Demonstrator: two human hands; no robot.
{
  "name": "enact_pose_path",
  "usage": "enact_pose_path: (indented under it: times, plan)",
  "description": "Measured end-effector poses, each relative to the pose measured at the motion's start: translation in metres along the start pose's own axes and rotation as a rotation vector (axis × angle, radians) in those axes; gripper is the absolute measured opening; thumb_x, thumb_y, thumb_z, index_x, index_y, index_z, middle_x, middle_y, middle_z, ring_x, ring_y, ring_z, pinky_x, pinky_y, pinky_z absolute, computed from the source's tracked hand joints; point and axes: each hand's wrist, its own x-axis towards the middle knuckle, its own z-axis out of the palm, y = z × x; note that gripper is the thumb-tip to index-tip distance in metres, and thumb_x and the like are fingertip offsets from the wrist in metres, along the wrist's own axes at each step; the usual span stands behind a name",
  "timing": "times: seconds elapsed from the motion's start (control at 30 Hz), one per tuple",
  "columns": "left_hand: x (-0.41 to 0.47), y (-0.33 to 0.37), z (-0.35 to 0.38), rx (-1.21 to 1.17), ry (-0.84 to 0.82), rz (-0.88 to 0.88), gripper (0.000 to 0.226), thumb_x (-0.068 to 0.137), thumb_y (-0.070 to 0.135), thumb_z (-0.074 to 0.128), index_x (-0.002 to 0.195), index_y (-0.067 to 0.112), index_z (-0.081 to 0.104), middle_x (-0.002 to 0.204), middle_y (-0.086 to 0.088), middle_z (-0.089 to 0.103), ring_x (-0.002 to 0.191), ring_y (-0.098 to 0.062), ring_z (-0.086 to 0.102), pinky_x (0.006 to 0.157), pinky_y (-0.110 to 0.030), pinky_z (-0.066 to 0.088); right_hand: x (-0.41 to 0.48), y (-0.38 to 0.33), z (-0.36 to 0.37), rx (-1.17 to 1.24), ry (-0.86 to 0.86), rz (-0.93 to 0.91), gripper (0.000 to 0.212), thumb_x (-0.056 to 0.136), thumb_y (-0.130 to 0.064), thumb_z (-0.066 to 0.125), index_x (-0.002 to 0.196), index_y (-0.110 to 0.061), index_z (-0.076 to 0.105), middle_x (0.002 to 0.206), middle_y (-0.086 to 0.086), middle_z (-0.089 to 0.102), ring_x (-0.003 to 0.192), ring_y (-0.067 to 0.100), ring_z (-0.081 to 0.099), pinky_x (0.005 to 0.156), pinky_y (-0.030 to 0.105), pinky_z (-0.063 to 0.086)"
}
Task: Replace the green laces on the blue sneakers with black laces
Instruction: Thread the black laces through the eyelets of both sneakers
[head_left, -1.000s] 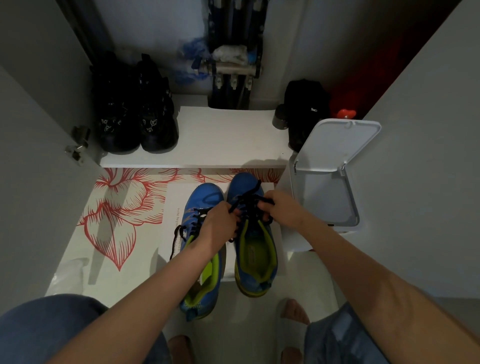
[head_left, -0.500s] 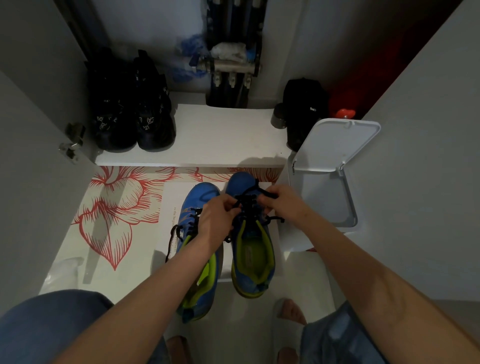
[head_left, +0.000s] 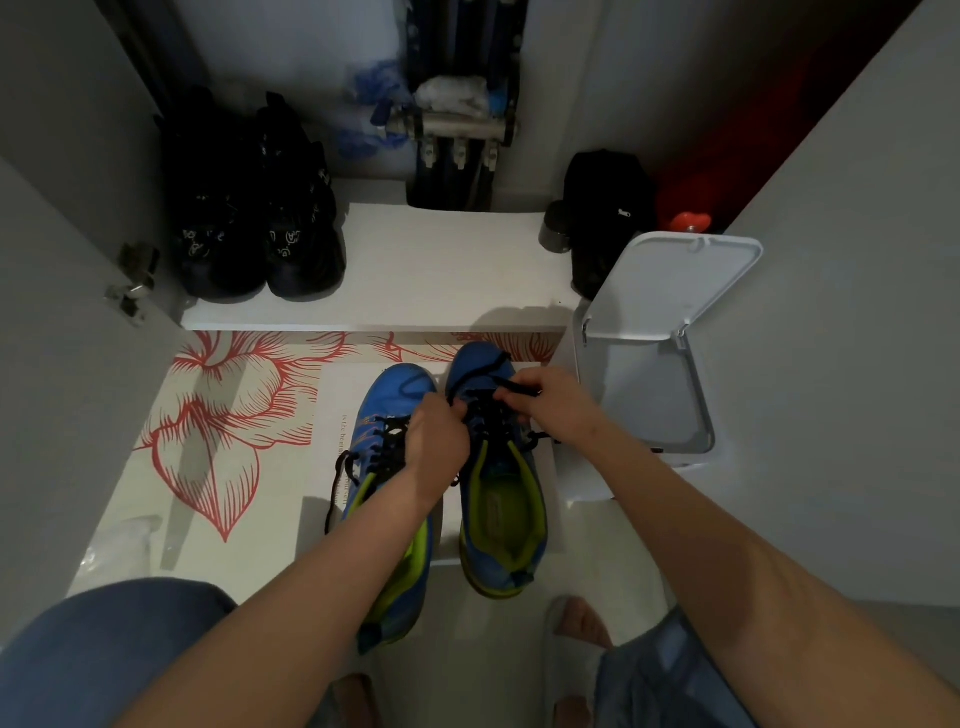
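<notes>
Two blue sneakers with lime-green lining stand side by side on a white sheet on the floor. The left sneaker (head_left: 384, 415) carries black laces whose loose ends trail off its left side. The right sneaker (head_left: 498, 519) is threaded with a black lace (head_left: 480, 371) that loops over its toe. My left hand (head_left: 436, 441) pinches one strand of that lace above the tongue. My right hand (head_left: 545, 400) pinches the other strand close to the toe end. No green lace is in view.
A white bin (head_left: 649, 364) with its lid raised stands right of the sneakers. A white shelf (head_left: 441, 270) behind holds a pair of black shoes (head_left: 254, 218) and a black bag (head_left: 602, 208). A floral mat (head_left: 223, 415) covers the floor at left.
Both hands have moved a little toward the toe of the right sneaker, working the black lace. The lace loop now lies over the toe. The view has shifted slightly.
</notes>
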Motion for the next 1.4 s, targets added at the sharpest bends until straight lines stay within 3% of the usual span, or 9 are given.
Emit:
enact_pose_path:
  times: [0.1, 0.23, 0.4, 0.57, 0.83, 0.97, 1.13, 1.27, 1.4]
  plan:
    - [0.000, 0.001, -0.001, -0.061, -0.012, -0.022, 0.031, 0.099, 0.017, 0.040, 0.116, -0.007, 0.050, 0.116, -0.027, 0.057, 0.107, -0.042, 0.056, 0.093, -0.051, 0.047, 0.000, 0.000, 0.003, -0.049, -0.017, -0.040, 0.017, 0.090, -0.001, 0.057, 0.102, 0.006, 0.067, 0.086, 0.011, 0.059, 0.077, 0.015, 0.052, 0.059, 0.008, 0.039]
    - [0.000, 0.002, -0.003, -0.085, -0.028, -0.017, 0.032, 0.099, 0.020, 0.040, 0.119, -0.003, 0.050, 0.117, -0.024, 0.057, 0.108, -0.039, 0.057, 0.092, -0.051, 0.048, 0.004, 0.000, 0.005, -0.154, -0.029, -0.051, 0.014, 0.088, -0.003, 0.061, 0.100, 0.002, 0.067, 0.087, 0.005, 0.057, 0.081, 0.012, 0.051, 0.055, -0.001, 0.037]
    - [0.000, 0.003, -0.002, -0.080, -0.020, 0.000, 0.031, 0.099, 0.020, 0.040, 0.118, -0.002, 0.049, 0.116, -0.023, 0.058, 0.106, -0.039, 0.058, 0.091, -0.052, 0.049, 0.011, 0.006, 0.008, -0.112, 0.028, 0.026, 0.003, 0.090, -0.005, 0.059, 0.092, -0.005, 0.061, 0.072, -0.003, 0.051, 0.064, 0.005, 0.047, 0.048, 0.001, 0.037]
    - [0.002, 0.002, -0.001, -0.073, -0.011, 0.013, 0.030, 0.099, 0.020, 0.041, 0.117, -0.002, 0.048, 0.115, -0.024, 0.058, 0.104, -0.039, 0.059, 0.089, -0.051, 0.050, 0.015, 0.012, 0.010, -0.012, 0.064, 0.168, 0.014, 0.096, -0.011, 0.050, 0.082, -0.007, 0.050, 0.064, 0.002, 0.049, 0.054, 0.008, 0.047, 0.036, 0.007, 0.035]
    - [0.004, -0.001, 0.002, -0.050, 0.037, 0.193, 0.016, 0.092, 0.008, 0.055, 0.106, 0.007, 0.063, 0.102, -0.006, 0.067, 0.086, -0.014, 0.060, 0.067, -0.018, 0.040, 0.020, 0.012, 0.004, 0.138, 0.165, 0.194, 0.020, 0.097, -0.017, 0.050, 0.101, 0.000, 0.060, 0.072, 0.004, 0.057, 0.058, 0.009, 0.052, 0.036, 0.007, 0.035]
    - [0.004, 0.000, 0.004, -0.066, 0.055, 0.196, 0.012, 0.091, 0.007, 0.056, 0.100, 0.006, 0.065, 0.098, -0.006, 0.068, 0.080, -0.009, 0.057, 0.066, -0.018, 0.039, 0.019, 0.011, 0.005, 0.210, 0.169, 0.174, 0.005, 0.090, -0.007, 0.059, 0.085, -0.005, 0.059, 0.066, 0.003, 0.054, 0.058, 0.008, 0.050, 0.037, 0.006, 0.035]
    - [0.007, 0.000, 0.004, 0.004, 0.080, 0.187, 0.015, 0.094, 0.006, 0.051, 0.103, 0.002, 0.063, 0.100, -0.008, 0.066, 0.086, -0.014, 0.059, 0.058, -0.007, 0.035, 0.018, 0.008, 0.005, 0.231, 0.159, 0.168, 0.018, 0.089, 0.001, 0.057, 0.074, -0.010, 0.056, 0.065, 0.002, 0.052, 0.057, 0.009, 0.048, 0.038, 0.006, 0.035]
    - [0.005, 0.001, 0.008, 0.066, 0.096, 0.134, 0.022, 0.098, 0.013, 0.042, 0.109, -0.001, 0.055, 0.111, -0.019, 0.059, 0.105, -0.032, 0.054, 0.083, -0.030, 0.041, 0.018, 0.010, 0.005, 0.230, 0.148, 0.142, 0.018, 0.089, 0.000, 0.056, 0.074, -0.010, 0.055, 0.067, 0.002, 0.053, 0.058, 0.009, 0.049, 0.038, 0.006, 0.035]
    - [0.004, 0.005, 0.010, 0.090, 0.115, 0.067, 0.024, 0.099, 0.012, 0.037, 0.113, -0.001, 0.052, 0.114, -0.020, 0.057, 0.108, -0.034, 0.053, 0.086, -0.034, 0.040, 0.020, 0.011, 0.009, 0.226, 0.153, 0.107, 0.007, 0.092, -0.004, 0.055, 0.095, -0.003, 0.061, 0.072, 0.003, 0.055, 0.061, 0.009, 0.050, 0.042, 0.007, 0.038]
